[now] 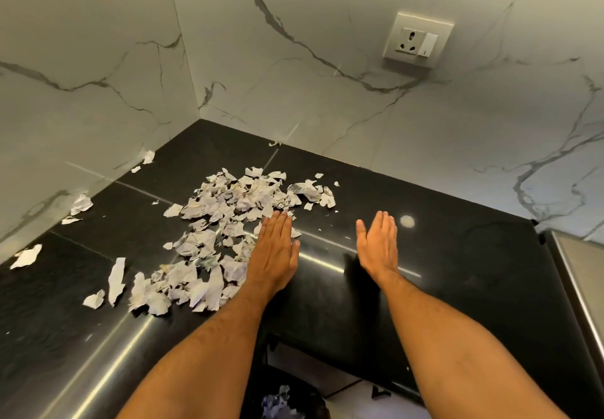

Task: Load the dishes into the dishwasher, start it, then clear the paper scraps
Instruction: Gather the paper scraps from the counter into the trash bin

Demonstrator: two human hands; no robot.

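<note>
Now flat left hand [274, 248] touches crumpled paper scraps [225, 219]; glossy black counter [457, 271].

Both bare forearms extended forward. Left hand [274, 248]: palm down, fingers straight and together, thumb out to the right of them. Right hand [379, 245]: turned on edge, palm facing left, fingers straight and together, thumb forward beside them. Hands well apart, neither gripping anything.
</note>
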